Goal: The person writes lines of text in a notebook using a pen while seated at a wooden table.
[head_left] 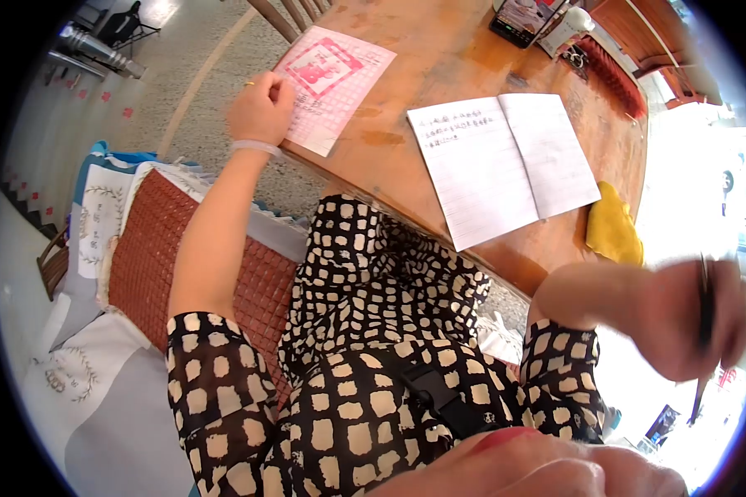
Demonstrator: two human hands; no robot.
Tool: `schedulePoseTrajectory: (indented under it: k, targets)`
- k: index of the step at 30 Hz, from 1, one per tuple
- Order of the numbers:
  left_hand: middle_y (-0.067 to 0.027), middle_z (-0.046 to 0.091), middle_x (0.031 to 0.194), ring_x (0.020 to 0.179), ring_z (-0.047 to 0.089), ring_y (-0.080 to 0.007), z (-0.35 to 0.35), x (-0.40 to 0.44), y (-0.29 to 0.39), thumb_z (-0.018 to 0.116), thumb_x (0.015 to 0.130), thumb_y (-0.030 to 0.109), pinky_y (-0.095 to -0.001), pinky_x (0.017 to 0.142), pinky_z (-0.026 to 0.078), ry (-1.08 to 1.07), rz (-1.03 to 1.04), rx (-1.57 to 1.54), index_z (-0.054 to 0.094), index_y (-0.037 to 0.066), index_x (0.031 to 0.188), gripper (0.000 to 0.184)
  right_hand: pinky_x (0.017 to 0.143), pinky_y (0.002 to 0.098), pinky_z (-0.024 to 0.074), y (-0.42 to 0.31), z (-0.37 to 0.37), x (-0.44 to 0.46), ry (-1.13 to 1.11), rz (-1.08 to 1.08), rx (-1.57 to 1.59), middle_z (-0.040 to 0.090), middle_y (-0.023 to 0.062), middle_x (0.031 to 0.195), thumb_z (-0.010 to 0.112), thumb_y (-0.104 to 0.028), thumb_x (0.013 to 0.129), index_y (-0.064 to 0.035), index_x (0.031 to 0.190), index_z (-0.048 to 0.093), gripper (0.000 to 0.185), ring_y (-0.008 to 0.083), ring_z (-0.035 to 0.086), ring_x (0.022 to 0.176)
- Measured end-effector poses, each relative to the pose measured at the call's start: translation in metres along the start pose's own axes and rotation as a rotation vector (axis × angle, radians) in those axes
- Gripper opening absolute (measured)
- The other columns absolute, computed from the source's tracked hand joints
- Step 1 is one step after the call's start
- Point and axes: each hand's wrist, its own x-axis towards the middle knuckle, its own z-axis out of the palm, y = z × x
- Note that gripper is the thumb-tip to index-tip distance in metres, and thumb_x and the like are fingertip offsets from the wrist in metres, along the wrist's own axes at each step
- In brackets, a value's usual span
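Note:
My left hand (264,108) rests in a loose fist at the table's left edge, touching the near side of a pink printed sheet (348,95). A ring and a pale wristband are on it, and its fingertips are hidden. At the far right my right hand (686,319) is raised off the table, blurred, with its fingers closed around a dark pen (705,311). The pen's pointed end hangs below the hand. Between the two hands an open notebook (485,182) lies on the table, with a few handwritten lines at the top of its left page.
A yellow cloth (613,224) lies at the notebook's right corner on the wooden table (389,178). Toward the back stand a framed display (526,16) and a white object (568,29), near a red brush-like item (617,74). A woven brown seat mat (153,257) is beside my left arm.

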Motion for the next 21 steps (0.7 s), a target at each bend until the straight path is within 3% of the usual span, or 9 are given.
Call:
schedulePoseTrajectory:
  k: [3,4,5,7,9,11,13,17,21]
  targets:
    - [-0.0094,0.064,0.074,0.068,0.062,-0.0305,0.004,0.001,-0.003,0.062,0.084,0.026,-0.0419,0.061,0.048,0.023,0.018,-0.006,0.06,0.009,0.077,0.018,0.063,0.0203,0.0508,-0.054,-0.003,0.019,0.19,-0.292,0.042,0.066,-0.0109,0.068,0.051,-0.01,0.078,-0.0183,0.066,0.062,0.018,0.0024,0.061,0.061]
    - [-0.0094,0.064,0.074,0.068,0.062,-0.0306,0.004,0.001,-0.004,0.062,0.084,0.026,-0.0421,0.061,0.048,0.029,0.022,-0.003,0.06,0.009,0.077,0.018,0.064,0.0258,0.0532,-0.059,-0.005,0.019,0.151,-0.451,0.059,0.067,-0.0021,0.072,0.054,-0.006,0.08,-0.0095,0.075,0.066,0.014,0.0094,0.064,0.064]
    - [-0.0094,0.064,0.074,0.068,0.062,-0.0305,0.003,0.001,-0.002,0.063,0.083,0.026,-0.0422,0.061,0.048,0.027,0.014,0.006,0.059,0.009,0.077,0.018,0.067,0.0241,0.0509,-0.079,-0.023,0.016,0.07,-0.509,-0.2,0.067,-0.0015,0.072,0.057,-0.008,0.079,-0.0087,0.079,0.068,0.011,0.0085,0.062,0.064]
    - [-0.0094,0.064,0.073,0.068,0.062,-0.0305,0.003,0.0,0.0,0.062,0.083,0.026,-0.0424,0.061,0.048,0.029,0.009,0.016,0.059,0.009,0.076,0.019,0.08,0.0268,0.0452,-0.085,-0.033,0.011,-0.105,-0.498,-0.267,0.064,0.0027,0.086,0.055,-0.004,0.077,-0.0062,0.092,0.066,0.019,0.0125,0.056,0.081]
    - [-0.0093,0.064,0.073,0.067,0.062,-0.0303,0.003,0.001,-0.002,0.062,0.084,0.027,-0.0424,0.06,0.048,0.013,-0.006,0.02,0.059,0.009,0.076,0.02,0.099,0.0354,0.0385,-0.082,-0.033,0.014,-0.285,-0.389,0.118,0.058,0.0099,0.115,0.045,0.009,0.072,-0.0028,0.112,0.061,0.044,0.0223,0.049,0.114]
    - [-0.0095,0.064,0.073,0.067,0.062,-0.0303,0.003,0.001,-0.003,0.062,0.084,0.027,-0.0418,0.06,0.048,-0.002,-0.023,0.034,0.059,0.009,0.076,0.02,0.106,0.0413,0.0392,-0.072,-0.014,0.015,-0.277,-0.47,0.188,0.057,0.0132,0.126,0.04,0.016,0.068,0.0003,0.121,0.057,0.058,0.0281,0.048,0.126]
    - [-0.0096,0.064,0.073,0.067,0.062,-0.0299,0.001,0.003,-0.002,0.062,0.084,0.027,-0.0412,0.059,0.048,-0.021,-0.033,0.037,0.059,0.009,0.076,0.02,0.106,0.043,0.039,-0.075,-0.015,0.015,-0.278,-0.389,0.175,0.057,0.0156,0.125,0.041,0.014,0.069,0.0035,0.12,0.056,0.055,0.03,0.047,0.125]
    - [-0.0096,0.064,0.073,0.066,0.062,-0.0285,0.0,0.0,0.002,0.062,0.084,0.027,-0.0398,0.059,0.048,-0.049,-0.063,0.0,0.06,0.008,0.078,0.02,0.107,0.0461,0.0379,-0.076,-0.015,0.018,-0.214,-0.522,0.173,0.056,0.0206,0.122,0.042,0.007,0.073,0.0094,0.119,0.055,0.047,0.0339,0.047,0.123]
    - [-0.0087,0.064,0.073,0.066,0.062,-0.0269,0.003,0.002,-0.004,0.062,0.084,0.027,-0.0387,0.06,0.048,-0.026,-0.036,-0.009,0.061,0.009,0.08,0.019,0.109,0.0477,0.037,-0.082,-0.02,0.018,-0.285,-0.468,0.209,0.056,0.023,0.121,0.042,0.001,0.077,0.0117,0.116,0.054,0.042,0.036,0.047,0.121]
